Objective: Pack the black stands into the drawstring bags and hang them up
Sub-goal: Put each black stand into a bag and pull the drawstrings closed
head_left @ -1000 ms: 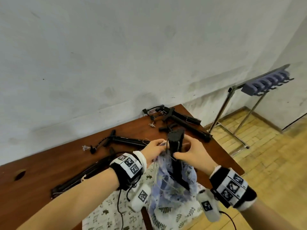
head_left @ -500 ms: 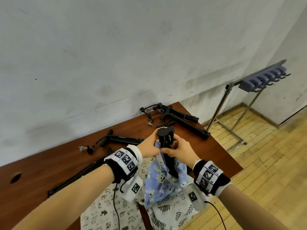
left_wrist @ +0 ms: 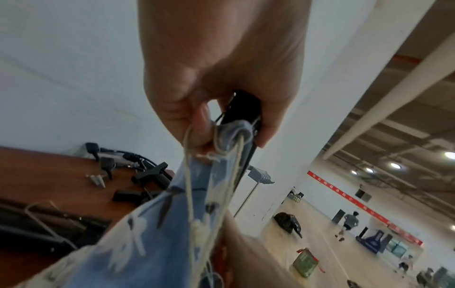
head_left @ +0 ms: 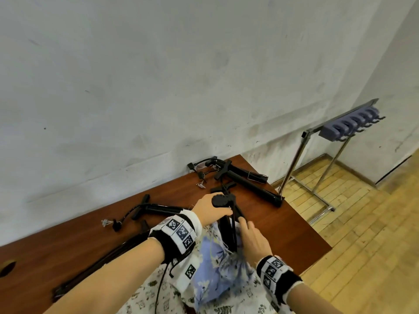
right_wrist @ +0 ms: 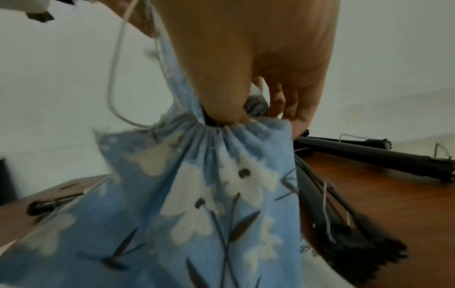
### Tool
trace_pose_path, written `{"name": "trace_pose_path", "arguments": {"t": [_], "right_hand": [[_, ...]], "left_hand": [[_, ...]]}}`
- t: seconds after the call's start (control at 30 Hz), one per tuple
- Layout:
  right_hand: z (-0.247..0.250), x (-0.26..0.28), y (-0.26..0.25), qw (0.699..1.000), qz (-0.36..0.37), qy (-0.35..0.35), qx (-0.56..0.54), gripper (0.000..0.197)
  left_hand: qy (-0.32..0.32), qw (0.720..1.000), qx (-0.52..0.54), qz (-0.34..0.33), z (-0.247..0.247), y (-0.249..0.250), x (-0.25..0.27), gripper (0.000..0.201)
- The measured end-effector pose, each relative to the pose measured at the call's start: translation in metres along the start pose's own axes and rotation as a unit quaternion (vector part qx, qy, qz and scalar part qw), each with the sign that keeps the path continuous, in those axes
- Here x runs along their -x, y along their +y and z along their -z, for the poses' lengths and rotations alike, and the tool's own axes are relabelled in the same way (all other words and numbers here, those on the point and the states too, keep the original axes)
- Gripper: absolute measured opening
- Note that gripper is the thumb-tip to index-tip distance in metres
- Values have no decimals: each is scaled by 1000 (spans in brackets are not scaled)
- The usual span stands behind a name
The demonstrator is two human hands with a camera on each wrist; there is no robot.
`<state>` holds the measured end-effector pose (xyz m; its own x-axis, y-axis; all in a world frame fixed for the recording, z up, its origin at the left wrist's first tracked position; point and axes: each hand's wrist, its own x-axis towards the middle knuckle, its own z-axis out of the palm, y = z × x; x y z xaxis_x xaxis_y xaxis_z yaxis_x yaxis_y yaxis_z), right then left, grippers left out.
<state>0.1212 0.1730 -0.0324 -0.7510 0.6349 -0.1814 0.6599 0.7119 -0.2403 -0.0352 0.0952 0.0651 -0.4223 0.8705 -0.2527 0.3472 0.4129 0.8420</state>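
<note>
Head view: left hand (head_left: pixel 209 208) curled round the top of a black stand (head_left: pixel 227 219), upright, lower part sunk in a blue flowered bag (head_left: pixel 217 268) at the near edge of the brown table (head_left: pixel 283 232). Right hand (head_left: pixel 251 240) just right of the stand, fingers bunching the bag's gathered mouth.

Left wrist view: same left hand (left_wrist: pixel 216 78) pinching both the stand (left_wrist: pixel 243 111) and a fold of blue cloth, with pale cord (left_wrist: pixel 189 175) trailing down (two strands, perhaps more, blurred here).

Right wrist view: right hand (right_wrist: pixel 253 64) gripping the puckered rim of the bag (right_wrist: pixel 209 194), thumb pressed into the gathers; a dark sliver inside the opening, probably the stand.

More black stands flat on the table: one pair at the far right corner (head_left: pixel 247 182), others to the left (head_left: pixel 156 209). White patterned cloth (head_left: pixel 147 298) under the bag. Metal rack (head_left: pixel 317 159) with blue hooks (head_left: pixel 349 125) on the wooden floor, far right, well apart from the table.
</note>
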Motion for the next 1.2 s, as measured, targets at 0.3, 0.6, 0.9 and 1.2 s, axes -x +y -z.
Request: {"name": "trace_pose_path", "arguments": {"t": [0.3,0.6,0.9,1.2], "right_hand": [[80,-16,26,965,-50,30,-256,11],[96,-11,30,996,-54,51,-41,28],[158,27,-20,839,13,-144,-524,32],[155,22,-4,964,-18,-18,-264,38]], "left_hand": [[-21,1000,4,8,12,-4,-11,20],[-66,996,-58,-29,33,21,-2,23],[46,990,-52,-123,76,66,15,30],[198,959,-120,-162,116,103,32,16]]}}
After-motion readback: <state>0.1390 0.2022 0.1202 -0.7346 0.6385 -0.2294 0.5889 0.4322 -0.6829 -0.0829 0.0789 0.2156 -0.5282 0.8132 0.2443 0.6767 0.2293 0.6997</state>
